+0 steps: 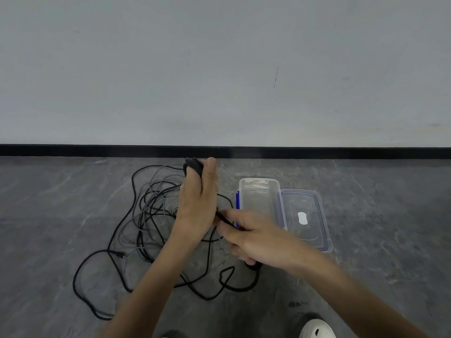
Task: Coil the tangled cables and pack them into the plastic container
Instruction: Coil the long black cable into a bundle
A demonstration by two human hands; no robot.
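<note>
On the floor at the left lies the tangle of black and grey cables (146,215), and just right of it the left hand (195,206) stands upright, gripping a black coil (194,165) at its far end. The right hand (256,237), touching the left wrist, pinches a black cable strand (223,217). Immediately right of both hands sits the open plastic container (260,198), with its lid (305,215) alongside.

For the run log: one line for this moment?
left hand holds coil | right hand pinches cable | container open, empty | tangle on floor

2 hands: left hand (195,211), right hand (258,237). 1 clear container (259,179), 1 lid (314,211), 1 white shoe (317,329). cables (146,208): black plus grey, tangle uncountable.
</note>
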